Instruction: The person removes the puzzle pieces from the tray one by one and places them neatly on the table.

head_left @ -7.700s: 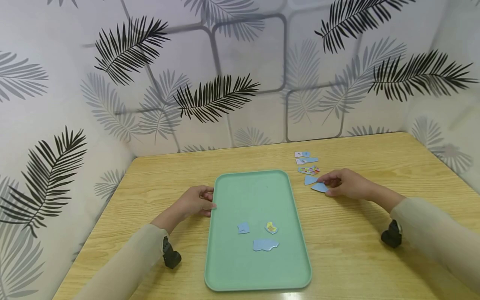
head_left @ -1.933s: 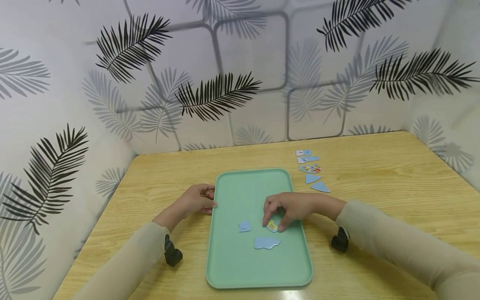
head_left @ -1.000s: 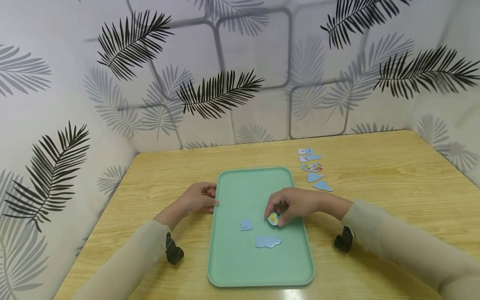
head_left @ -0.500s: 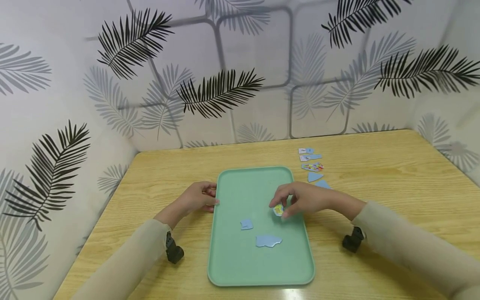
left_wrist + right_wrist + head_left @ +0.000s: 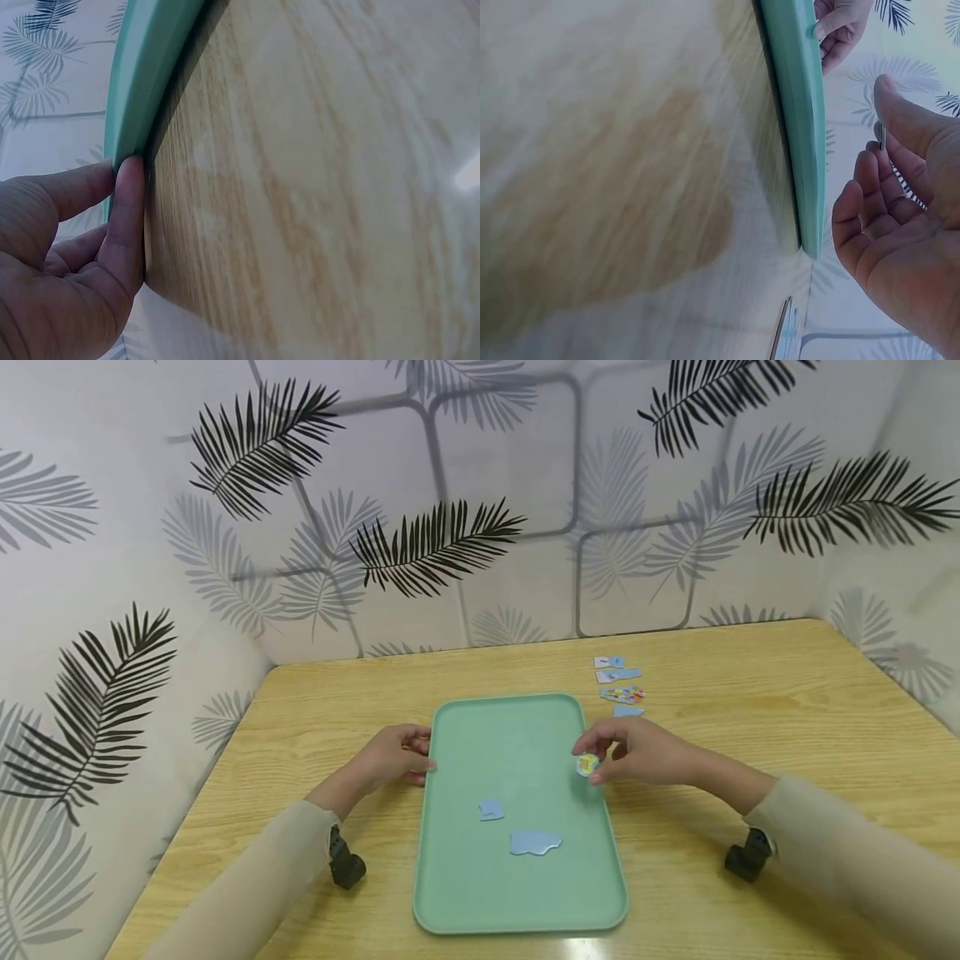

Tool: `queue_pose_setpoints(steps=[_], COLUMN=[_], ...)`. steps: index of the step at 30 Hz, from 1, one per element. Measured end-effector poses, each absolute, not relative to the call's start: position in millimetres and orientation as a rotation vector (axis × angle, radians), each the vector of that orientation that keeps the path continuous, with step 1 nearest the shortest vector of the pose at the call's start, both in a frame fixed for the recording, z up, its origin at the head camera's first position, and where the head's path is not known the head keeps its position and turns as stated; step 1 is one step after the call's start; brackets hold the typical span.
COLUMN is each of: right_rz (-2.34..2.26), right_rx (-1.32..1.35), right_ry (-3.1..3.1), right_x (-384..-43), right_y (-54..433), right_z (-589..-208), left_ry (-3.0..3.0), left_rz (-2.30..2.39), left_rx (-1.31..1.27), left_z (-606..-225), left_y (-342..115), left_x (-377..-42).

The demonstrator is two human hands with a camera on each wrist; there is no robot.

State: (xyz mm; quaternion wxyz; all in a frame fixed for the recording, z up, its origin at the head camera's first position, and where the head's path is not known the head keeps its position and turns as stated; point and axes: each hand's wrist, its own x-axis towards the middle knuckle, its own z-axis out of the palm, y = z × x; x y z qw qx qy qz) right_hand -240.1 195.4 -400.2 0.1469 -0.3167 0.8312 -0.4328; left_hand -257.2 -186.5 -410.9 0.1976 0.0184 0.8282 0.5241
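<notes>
Fingers of the right hand (image 5: 645, 752) pinch the yellow piece (image 5: 587, 765) towards two o'clock on the tray (image 5: 517, 902), apparently raised above it. Fingers of the left hand (image 5: 393, 756) grip the tray's edge at ten o'clock. We judge the step to be carrying the piece. We advise a light pinch on opposite edges, the piece held level and clear of the tray's edge. The left hand should steady without tugging, since the small blue piece (image 5: 491, 810) at nine o'clock and the long blue piece (image 5: 535, 842) at five could slide.

We note limits. The right wrist view shows the held piece only edge-on. On the counter (image 5: 735, 677), between one and two o'clock, the row's nearest visible piece (image 5: 627, 711) appears partly masked; anything behind the right hand we cannot see. Marks on the pale pieces (image 5: 602, 662) are too small to read.
</notes>
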Motion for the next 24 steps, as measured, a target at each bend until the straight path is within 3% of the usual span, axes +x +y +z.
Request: queue_pose_setpoints(steps=[24], right_rz=[-1.297], right_rx=[-0.394], right_ry=[2.733], right_x=[-221], right_y=[225], right_z=[-414], left_ry=[2.323], left_rz=[1.464], left_rx=[0.044], left_z=[-409], left_y=[-185], left_x=[-255])
